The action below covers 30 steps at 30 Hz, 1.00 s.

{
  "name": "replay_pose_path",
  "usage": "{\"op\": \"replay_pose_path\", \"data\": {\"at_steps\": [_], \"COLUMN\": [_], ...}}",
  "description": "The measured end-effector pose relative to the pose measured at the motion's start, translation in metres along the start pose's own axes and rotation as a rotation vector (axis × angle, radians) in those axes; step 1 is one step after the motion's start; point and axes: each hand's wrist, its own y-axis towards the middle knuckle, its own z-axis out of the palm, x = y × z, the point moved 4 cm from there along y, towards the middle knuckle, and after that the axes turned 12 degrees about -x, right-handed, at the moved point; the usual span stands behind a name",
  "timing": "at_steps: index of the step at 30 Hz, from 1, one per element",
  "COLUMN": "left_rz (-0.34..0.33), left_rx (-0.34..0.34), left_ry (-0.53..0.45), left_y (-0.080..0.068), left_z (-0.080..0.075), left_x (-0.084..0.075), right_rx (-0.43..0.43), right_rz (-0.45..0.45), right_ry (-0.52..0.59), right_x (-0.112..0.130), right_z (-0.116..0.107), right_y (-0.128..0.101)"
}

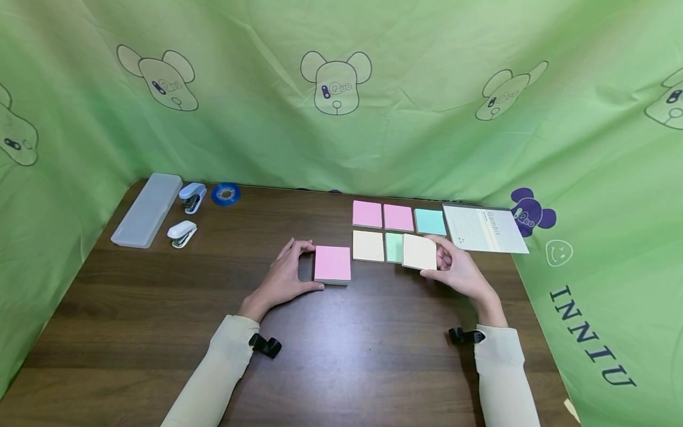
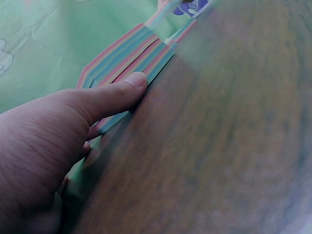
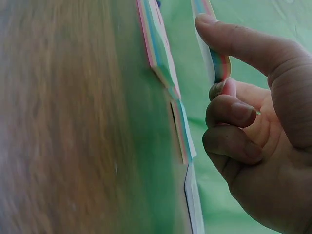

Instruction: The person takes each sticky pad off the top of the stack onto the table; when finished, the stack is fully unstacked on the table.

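- My right hand (image 1: 458, 268) pinches a cream note pad (image 1: 419, 251), lifted and tilted just over the green pad (image 1: 393, 247), at about 1 o'clock from the table (image 1: 341, 350) centre.
- My left hand (image 1: 288, 277) curls around the pink note pad (image 1: 332, 264), which lies flat on the table at 12 o'clock; the thumb (image 2: 114, 95) presses its near edge.
- I judge both pads are light and rather stiff as a block, but single sheets may slip or bend, so I hold them by the edges.
- The wrist views show the striped colour layers in the pad sides; the head view shows only the top colours, and the row of other pads.
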Motion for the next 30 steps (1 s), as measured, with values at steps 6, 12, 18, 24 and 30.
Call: {"op": "replay_pose_path", "data": {"at_steps": [6, 12, 18, 24, 30], "left_rz": [-0.018, -0.015, -0.009, 0.001, 0.005], "left_rx": [0.003, 0.002, 0.001, -0.001, -0.001], "left_ry": [-0.001, -0.003, -0.003, -0.002, 0.000], "left_y": [-0.001, -0.001, 0.000, 0.000, 0.000], "left_z": [0.000, 0.000, 0.000, 0.000, 0.000], "left_x": [-0.001, 0.000, 0.000, 0.000, 0.001], "right_rx": [-0.015, -0.017, -0.036, -0.030, -0.005], "right_rz": [0.027, 0.017, 0.016, 0.013, 0.025], "right_ry": [0.013, -0.034, -0.041, -0.185, -0.282], "right_x": [-0.015, -0.027, -0.035, -0.039, -0.042], "right_z": [-0.010, -0.020, -0.030, -0.034, -0.033], "right_y": [0.000, -0.003, -0.005, -0.007, -0.008]}}
